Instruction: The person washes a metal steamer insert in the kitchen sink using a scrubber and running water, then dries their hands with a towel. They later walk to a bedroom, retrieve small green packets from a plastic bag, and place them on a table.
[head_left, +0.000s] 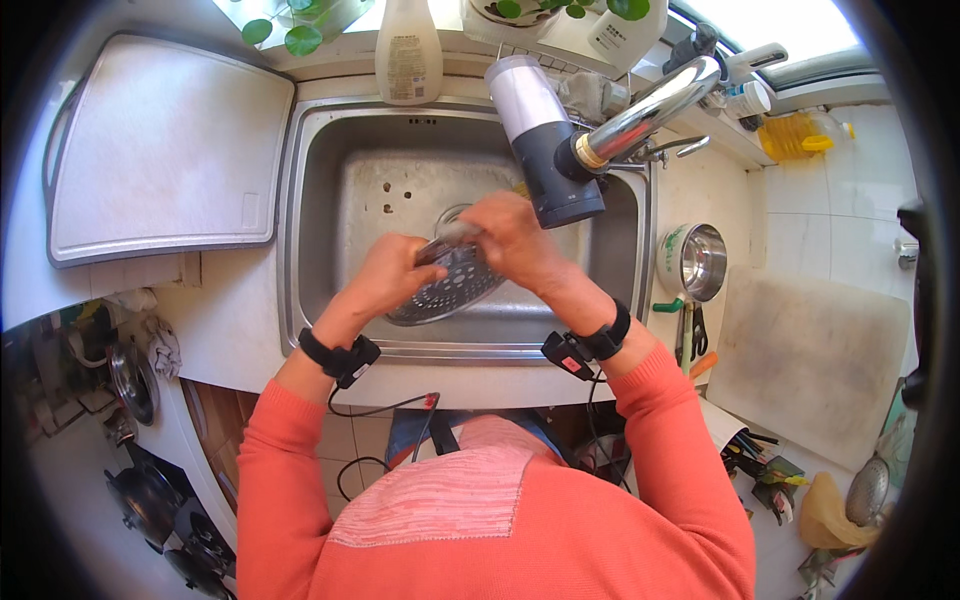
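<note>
My left hand (394, 277) grips the near-left rim of a perforated metal steamer plate (461, 279), which is held tilted over the stainless steel sink (300, 225). At the plate's upper edge, my right hand (510, 240) is closed around something pale and blurred, perhaps a cloth or scrubber; its exact kind cannot be told. That hand sits just below the dark filter body (559, 176) mounted on the chrome faucet (652, 105). A few small dark bits (388, 199) lie on the sink floor beyond the plate. The sink drain is partly hidden by my hands.
A large white cutting board (172, 142) lies left of the sink. To the right are a small metal pot (701, 262) with a green-tipped handle, black-handled scissors (699, 330) and another board (810, 360). A white bottle (409, 60) stands behind the sink.
</note>
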